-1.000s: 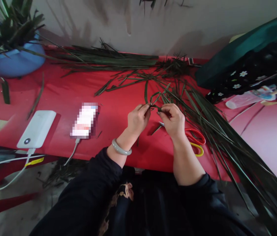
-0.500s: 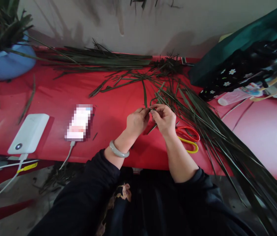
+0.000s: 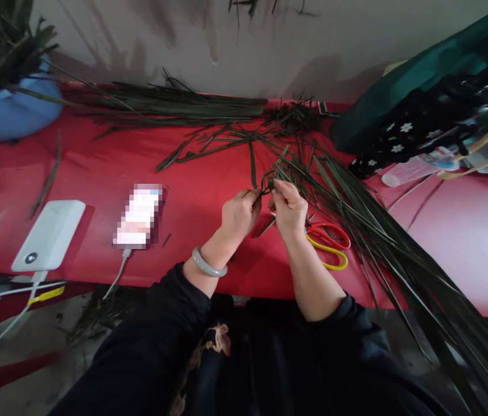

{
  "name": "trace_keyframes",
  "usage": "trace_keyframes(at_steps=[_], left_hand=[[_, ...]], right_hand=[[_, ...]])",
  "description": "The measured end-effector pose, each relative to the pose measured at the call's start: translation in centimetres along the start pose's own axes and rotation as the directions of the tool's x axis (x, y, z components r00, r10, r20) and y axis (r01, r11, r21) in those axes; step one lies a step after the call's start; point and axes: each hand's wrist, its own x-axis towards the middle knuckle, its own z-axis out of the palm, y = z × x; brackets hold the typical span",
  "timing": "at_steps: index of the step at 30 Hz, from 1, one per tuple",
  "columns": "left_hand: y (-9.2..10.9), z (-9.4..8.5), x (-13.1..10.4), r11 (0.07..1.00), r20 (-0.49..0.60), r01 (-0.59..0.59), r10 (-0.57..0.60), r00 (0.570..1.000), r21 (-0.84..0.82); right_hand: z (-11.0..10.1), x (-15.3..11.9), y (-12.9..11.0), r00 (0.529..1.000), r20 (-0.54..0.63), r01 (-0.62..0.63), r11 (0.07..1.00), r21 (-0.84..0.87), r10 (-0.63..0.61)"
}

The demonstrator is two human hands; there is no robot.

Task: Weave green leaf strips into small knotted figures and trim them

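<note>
Over the middle of the red table (image 3: pixel 200 231), my two hands pinch a small piece of dark green leaf strip (image 3: pixel 267 184) that bends into a loop between them. My left hand (image 3: pixel 239 212), below a pale bangle (image 3: pixel 209 263), has its fingers closed on the strip's left side. Thumb and forefinger of my right hand (image 3: pixel 289 207) grip the other side. A straight length of leaf (image 3: pixel 253 166) points away from my left fingertips. Scissors with red and yellow handles (image 3: pixel 329 237) lie just right of my right wrist, their blades partly hidden under my hand.
Long green leaves (image 3: pixel 382 231) spread off the table's right front edge. More leaves (image 3: pixel 174 107) lie along the wall. A phone (image 3: pixel 138 216) and white power bank (image 3: pixel 48 236) are at left, a blue pot (image 3: pixel 14 112) behind. A floral umbrella (image 3: pixel 403 130) leans against a green bag (image 3: pixel 399 86).
My right hand has drawn slightly away from my left, with its fingertips raised. The looped leaf strip between them now shows more clearly.
</note>
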Motion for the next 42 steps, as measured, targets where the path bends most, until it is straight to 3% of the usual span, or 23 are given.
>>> trace_keyframes(at_steps=[3,6,10,16,21,30,35,42], left_hand=[[0.1,0.1,0.0,1.0,0.015,0.0,0.0,1.0,0.004],[0.0,0.2,0.0,1.0,0.012,0.006,-0.007,1.0,0.015],[-0.2,0.3,0.0,1.0,-0.01,0.005,-0.005,1.0,0.018],[0.5,0.5,0.1,1.0,-0.006,0.011,-0.011,1.0,0.027],[0.9,0.6,0.1,1.0,0.006,0.003,-0.004,1.0,0.026],[0.1,0.4,0.4,0.997,-0.01,0.037,-0.038,0.999,-0.073],[-0.3,0.4,0.4,0.995,-0.022,0.024,-0.026,0.999,-0.098],[-0.4,0.4,0.4,0.99,-0.05,0.012,-0.019,0.999,-0.138]], right_hand=[[-0.6,0.3,-0.2,0.992,0.005,0.124,0.982,-0.146,-0.125],[-1.0,0.5,-0.2,0.988,0.04,0.155,0.969,-0.194,-0.15],[-1.2,0.7,-0.3,0.988,0.056,0.154,0.952,-0.263,-0.145],[-0.4,0.8,-0.4,0.997,-0.063,0.014,0.941,-0.339,-0.038],[0.0,0.8,-0.2,0.993,-0.121,-0.027,0.942,-0.335,-0.015],[-0.2,0.7,0.3,0.987,-0.093,0.106,0.96,-0.26,-0.134],[-0.3,0.7,0.3,0.984,-0.16,0.031,0.966,-0.257,-0.074],[-0.7,0.8,0.4,0.997,-0.043,0.047,0.968,-0.245,-0.059]])
